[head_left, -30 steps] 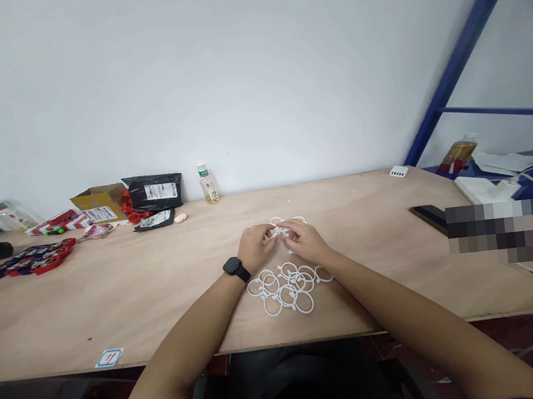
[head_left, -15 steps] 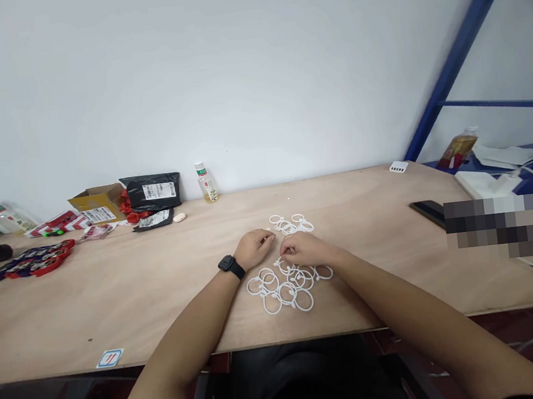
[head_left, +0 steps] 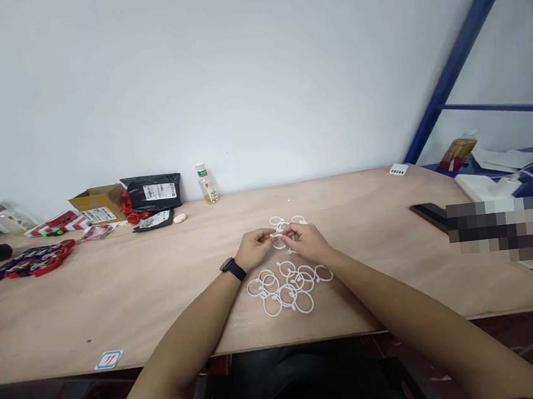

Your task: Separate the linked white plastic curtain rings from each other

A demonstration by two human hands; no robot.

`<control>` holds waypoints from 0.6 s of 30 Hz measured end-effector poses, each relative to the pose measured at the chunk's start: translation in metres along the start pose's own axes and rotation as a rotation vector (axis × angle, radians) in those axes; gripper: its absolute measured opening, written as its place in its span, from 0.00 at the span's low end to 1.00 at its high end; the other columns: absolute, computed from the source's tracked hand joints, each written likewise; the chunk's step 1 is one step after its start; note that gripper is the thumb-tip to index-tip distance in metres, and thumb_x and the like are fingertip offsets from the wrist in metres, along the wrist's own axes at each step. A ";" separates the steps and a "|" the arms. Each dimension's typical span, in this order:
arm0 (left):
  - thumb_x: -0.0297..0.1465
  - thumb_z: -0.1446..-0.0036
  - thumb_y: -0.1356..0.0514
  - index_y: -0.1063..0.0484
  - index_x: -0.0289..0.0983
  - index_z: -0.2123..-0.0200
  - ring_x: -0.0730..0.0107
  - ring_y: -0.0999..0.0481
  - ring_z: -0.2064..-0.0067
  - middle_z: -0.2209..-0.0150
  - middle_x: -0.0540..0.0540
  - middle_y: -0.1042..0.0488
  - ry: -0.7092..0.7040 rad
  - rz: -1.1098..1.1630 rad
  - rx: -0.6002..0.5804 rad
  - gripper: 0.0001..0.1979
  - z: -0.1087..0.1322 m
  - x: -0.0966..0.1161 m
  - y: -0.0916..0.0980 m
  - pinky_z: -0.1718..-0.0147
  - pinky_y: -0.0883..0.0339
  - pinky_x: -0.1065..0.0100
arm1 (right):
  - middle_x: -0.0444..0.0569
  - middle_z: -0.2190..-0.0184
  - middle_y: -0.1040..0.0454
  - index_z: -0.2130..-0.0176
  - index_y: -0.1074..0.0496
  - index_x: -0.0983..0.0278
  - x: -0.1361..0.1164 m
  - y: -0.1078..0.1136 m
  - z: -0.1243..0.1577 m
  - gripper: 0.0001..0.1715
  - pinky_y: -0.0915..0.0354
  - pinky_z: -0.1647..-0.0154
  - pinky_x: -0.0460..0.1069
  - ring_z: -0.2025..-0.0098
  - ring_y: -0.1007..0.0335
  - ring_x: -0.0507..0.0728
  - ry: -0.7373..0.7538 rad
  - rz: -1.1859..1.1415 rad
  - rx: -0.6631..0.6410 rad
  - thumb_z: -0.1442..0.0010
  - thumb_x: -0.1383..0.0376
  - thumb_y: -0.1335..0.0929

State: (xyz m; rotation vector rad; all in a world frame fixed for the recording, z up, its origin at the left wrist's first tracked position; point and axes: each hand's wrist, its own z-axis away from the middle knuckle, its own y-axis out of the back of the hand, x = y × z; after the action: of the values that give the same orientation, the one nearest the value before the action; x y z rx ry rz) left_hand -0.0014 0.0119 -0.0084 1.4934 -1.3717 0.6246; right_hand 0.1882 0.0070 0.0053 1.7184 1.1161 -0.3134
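Note:
My left hand point(head_left: 255, 247) and my right hand point(head_left: 308, 241) meet over the middle of the table. Their fingertips pinch a white plastic ring point(head_left: 279, 245) from both sides, and a thin white strip of it runs between them. Fingers hide part of this ring. Nearer my body lies a loose pile of white rings point(head_left: 272, 303) with small knobs, several overlapping. Just beyond my fingers is a second group of white rings point(head_left: 298, 219), partly covered by my hands.
A bottle point(head_left: 207, 185) stands by the wall, left of centre. Black parcels point(head_left: 154, 192), an opened cardboard box point(head_left: 98, 204) and red-and-blue packs point(head_left: 32, 260) lie at the left. To the right are a phone point(head_left: 427, 215), a white charger point(head_left: 398, 169) and a blue frame point(head_left: 460, 46).
My right hand has risen slightly from the near pile and turned toward my left hand. A white ring is now held between both hands.

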 end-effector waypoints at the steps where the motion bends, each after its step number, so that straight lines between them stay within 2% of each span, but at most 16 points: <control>1: 0.33 0.48 0.38 0.22 0.31 0.60 0.70 0.23 0.70 0.68 0.42 0.20 0.007 0.032 0.002 0.14 0.000 0.000 0.000 0.69 0.30 0.71 | 0.45 0.70 0.21 0.65 0.25 0.61 0.000 0.000 0.000 0.06 0.37 0.71 0.45 0.72 0.28 0.52 -0.003 -0.007 -0.002 0.44 0.63 0.32; 7: 0.31 0.49 0.39 0.22 0.31 0.61 0.68 0.22 0.67 0.67 0.41 0.20 0.035 0.062 0.012 0.13 0.001 0.002 -0.001 0.66 0.29 0.69 | 0.45 0.71 0.22 0.66 0.26 0.62 0.004 -0.001 -0.001 0.06 0.36 0.71 0.45 0.72 0.28 0.52 -0.006 -0.057 -0.037 0.43 0.62 0.33; 12: 0.26 0.51 0.42 0.22 0.32 0.64 0.72 0.24 0.69 0.69 0.44 0.20 0.027 -0.029 0.061 0.11 0.001 0.001 -0.001 0.68 0.30 0.72 | 0.45 0.73 0.23 0.67 0.27 0.63 0.003 -0.001 0.000 0.07 0.37 0.72 0.44 0.73 0.29 0.52 0.003 -0.102 -0.089 0.44 0.62 0.32; 18: 0.23 0.55 0.44 0.23 0.33 0.72 0.74 0.28 0.73 0.74 0.48 0.23 -0.007 -0.168 0.083 0.09 0.001 0.003 -0.001 0.72 0.34 0.74 | 0.43 0.77 0.26 0.70 0.27 0.63 -0.007 -0.002 0.003 0.06 0.42 0.75 0.44 0.76 0.34 0.50 0.018 -0.041 -0.177 0.45 0.63 0.33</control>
State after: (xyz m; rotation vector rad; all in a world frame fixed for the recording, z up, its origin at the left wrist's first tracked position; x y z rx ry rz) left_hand -0.0001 0.0100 -0.0060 1.6593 -1.2229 0.5752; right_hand 0.1837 0.0011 0.0075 1.5468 1.1583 -0.2185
